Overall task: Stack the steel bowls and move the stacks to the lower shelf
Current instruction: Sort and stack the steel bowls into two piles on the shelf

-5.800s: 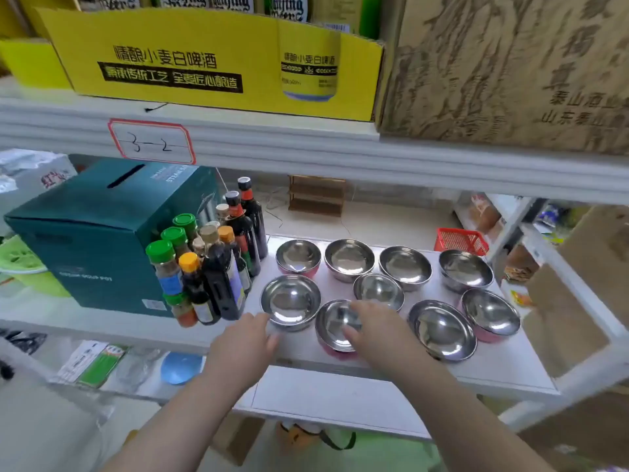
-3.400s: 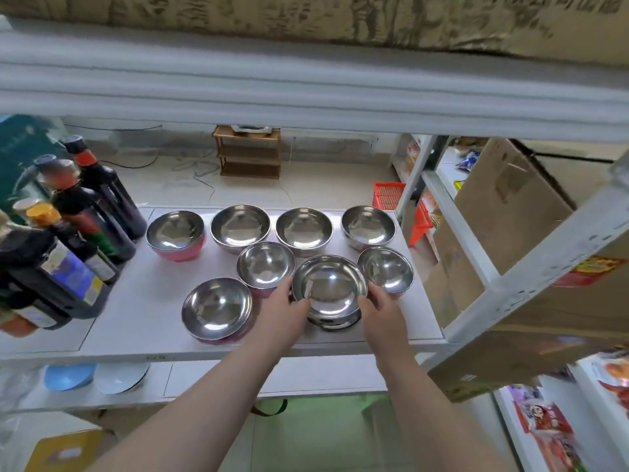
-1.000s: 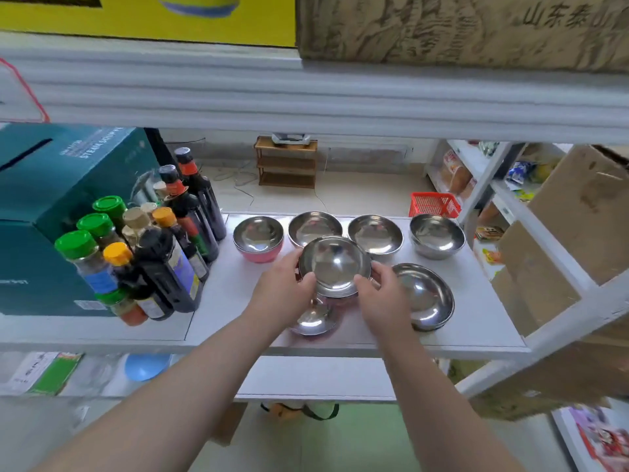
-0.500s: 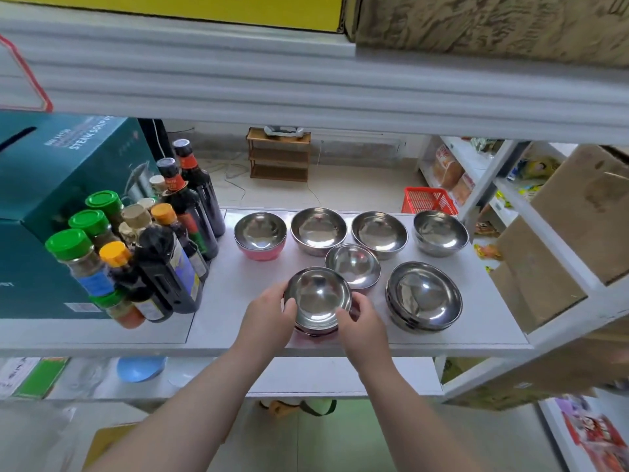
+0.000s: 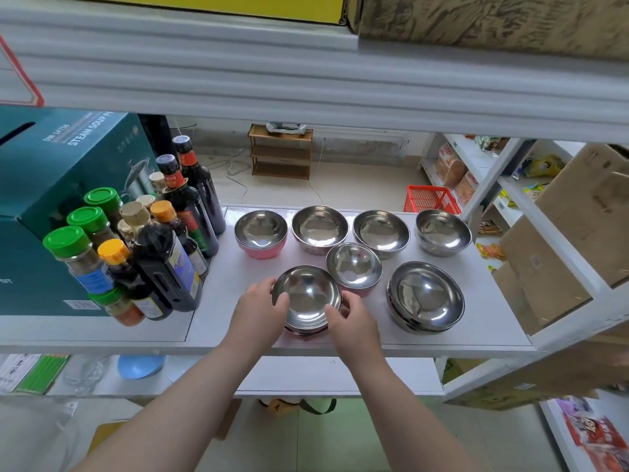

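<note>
Several steel bowls sit on the white middle shelf (image 5: pixel 483 321). My left hand (image 5: pixel 260 306) and my right hand (image 5: pixel 352 320) grip the rim of a small stack of bowls (image 5: pixel 306 299) near the front edge; its bottom bowl looks pink outside. Another stack of larger bowls (image 5: pixel 425 296) stands to the right. A single small bowl (image 5: pixel 354 265) sits just behind my right hand. At the back stand a pink-sided bowl (image 5: pixel 261 233), two steel bowls (image 5: pixel 320 229) (image 5: pixel 381 233) and a further bowl (image 5: pixel 443 231). The lower shelf (image 5: pixel 340 376) shows below.
Sauce bottles and spice jars (image 5: pixel 149 243) crowd the shelf's left part beside a teal box (image 5: pixel 58 178). A blue dish (image 5: pixel 141 366) and packets lie on the lower shelf at left. Cardboard boxes (image 5: pixel 578 233) fill the rack at right. A red basket (image 5: pixel 430 199) stands behind.
Both hands set a bowl from mid-air down onto the front bowl, making a small stack, and still hold its rim. The view has shifted slightly.
</note>
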